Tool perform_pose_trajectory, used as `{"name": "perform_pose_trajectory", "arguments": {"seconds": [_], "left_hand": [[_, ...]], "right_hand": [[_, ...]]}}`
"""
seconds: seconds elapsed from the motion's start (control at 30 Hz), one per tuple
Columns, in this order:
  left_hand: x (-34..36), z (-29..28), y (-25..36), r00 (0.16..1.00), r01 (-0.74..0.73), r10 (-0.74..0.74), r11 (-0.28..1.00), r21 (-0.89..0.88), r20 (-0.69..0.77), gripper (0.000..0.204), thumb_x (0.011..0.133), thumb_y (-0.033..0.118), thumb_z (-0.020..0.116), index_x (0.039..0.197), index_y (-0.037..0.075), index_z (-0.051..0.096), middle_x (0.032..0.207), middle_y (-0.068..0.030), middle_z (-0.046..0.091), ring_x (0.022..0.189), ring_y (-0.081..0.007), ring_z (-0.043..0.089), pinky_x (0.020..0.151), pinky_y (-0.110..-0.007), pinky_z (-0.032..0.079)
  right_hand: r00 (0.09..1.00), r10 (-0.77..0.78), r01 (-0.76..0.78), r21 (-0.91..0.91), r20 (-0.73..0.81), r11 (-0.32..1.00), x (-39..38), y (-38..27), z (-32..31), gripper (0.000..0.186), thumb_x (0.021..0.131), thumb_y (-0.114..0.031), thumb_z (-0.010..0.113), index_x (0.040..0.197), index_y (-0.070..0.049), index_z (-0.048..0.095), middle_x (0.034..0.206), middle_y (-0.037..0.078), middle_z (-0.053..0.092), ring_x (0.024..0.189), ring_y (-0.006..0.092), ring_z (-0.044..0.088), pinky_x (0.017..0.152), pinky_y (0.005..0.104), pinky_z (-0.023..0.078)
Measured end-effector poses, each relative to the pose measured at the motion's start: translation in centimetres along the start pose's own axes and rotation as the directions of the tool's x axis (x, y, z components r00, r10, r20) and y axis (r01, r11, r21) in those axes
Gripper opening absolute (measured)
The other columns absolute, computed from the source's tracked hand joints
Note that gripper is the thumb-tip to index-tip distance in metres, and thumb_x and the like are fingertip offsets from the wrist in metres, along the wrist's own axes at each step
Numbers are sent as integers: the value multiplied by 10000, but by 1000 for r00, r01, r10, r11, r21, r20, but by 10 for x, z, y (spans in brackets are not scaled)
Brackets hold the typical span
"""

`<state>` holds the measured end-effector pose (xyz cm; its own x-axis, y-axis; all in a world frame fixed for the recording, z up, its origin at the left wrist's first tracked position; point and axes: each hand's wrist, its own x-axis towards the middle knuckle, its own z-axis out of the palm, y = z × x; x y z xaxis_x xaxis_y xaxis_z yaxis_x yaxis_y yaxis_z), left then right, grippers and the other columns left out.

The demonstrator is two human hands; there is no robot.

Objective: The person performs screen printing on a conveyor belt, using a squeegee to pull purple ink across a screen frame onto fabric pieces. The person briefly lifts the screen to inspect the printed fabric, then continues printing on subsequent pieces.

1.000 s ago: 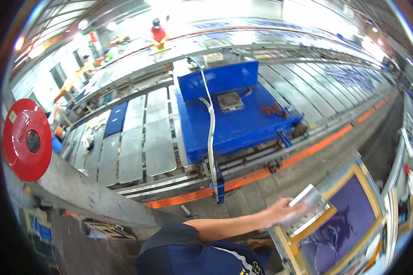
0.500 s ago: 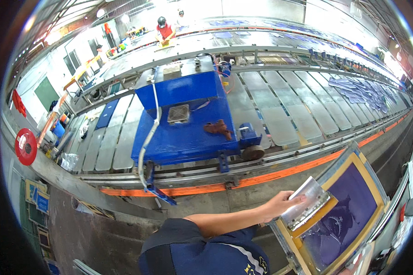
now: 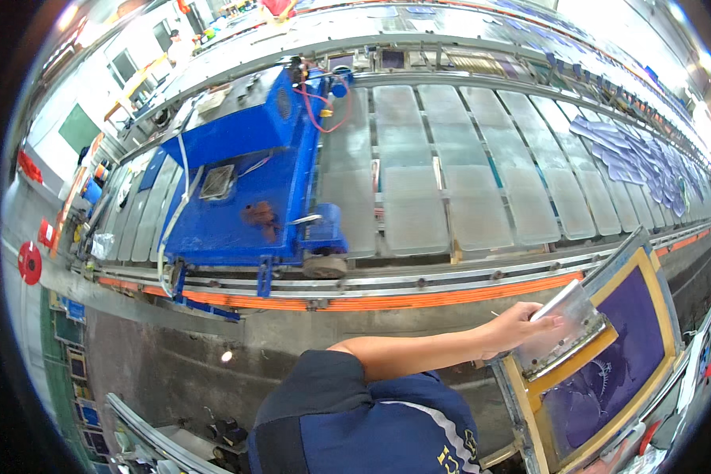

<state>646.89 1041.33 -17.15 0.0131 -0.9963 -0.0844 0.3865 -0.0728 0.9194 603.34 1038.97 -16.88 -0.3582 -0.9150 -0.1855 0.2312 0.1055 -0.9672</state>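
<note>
My left hand [image 3: 525, 328] is closed on a squeegee [image 3: 561, 332] with a metal holder and a yellowish edge. The squeegee rests across the upper left end of a printing screen [image 3: 636, 316]. This screen has a yellow-taped border and a purple mesh, with wet purple ink [image 3: 588, 395] smeared over its lower left part. Tilted, the screen sits over the aisle at my right side. Along its near right edge a bit of my right hand [image 3: 626, 444] shows, gripping the border; most of that hand is hidden.
Across the aisle [image 3: 292, 332] runs a long table of pale panels [image 3: 411, 209] with an orange-striped rail [image 3: 419, 299]. A blue wheeled machine [image 3: 221, 229] stands on it at left. Purple printed pieces [image 3: 640, 162] lie at the far right. A co-worker [image 3: 278, 9] is at the back.
The view has shifted along the table to the right, so the blue machine sits farther left. My left hand, the squeegee and the screen appear slightly farther right, the grip unchanged.
</note>
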Motion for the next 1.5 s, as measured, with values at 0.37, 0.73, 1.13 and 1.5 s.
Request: {"name": "perform_pose_trajectory", "arguments": {"seconds": [0.37,0.73,1.13,1.5], "left_hand": [[374,137,-66,961,239,-237,971,0,146,456,1012,370,716,1223,-32,681,1057,-49,720,935,-91,643,830,-277,513],[769,334,-183,903,320,-316,947,32,290,423,991,354,745,1210,-5,696,1119,-22,714,1042,-90,621,926,-280,464],[1113,458,-237,930,330,-321,944,-21,180,329,996,273,741,1196,17,691,1104,-20,716,997,-110,657,892,-291,500],[1428,640,-251,843,417,-404,908,44,356,311,977,262,767,1153,16,697,1039,-15,724,918,-79,641,816,-267,506]], "right_hand": [[992,125,-101,443,-26,891,292,12,-50,534,947,-425,709,1305,-38,621,1144,108,711,1006,260,705,855,406,594],[871,-43,164,207,-490,964,660,-19,-121,491,973,-415,685,1371,-132,632,1181,62,634,1046,230,653,879,416,564],[854,28,109,230,-519,967,1049,-87,-100,444,973,-325,726,1301,-37,645,1220,48,656,1175,180,586,995,336,451],[812,-37,239,275,-582,931,1296,-176,-110,357,1019,-426,650,1220,-130,643,1077,40,674,997,202,651,876,366,519]]}}
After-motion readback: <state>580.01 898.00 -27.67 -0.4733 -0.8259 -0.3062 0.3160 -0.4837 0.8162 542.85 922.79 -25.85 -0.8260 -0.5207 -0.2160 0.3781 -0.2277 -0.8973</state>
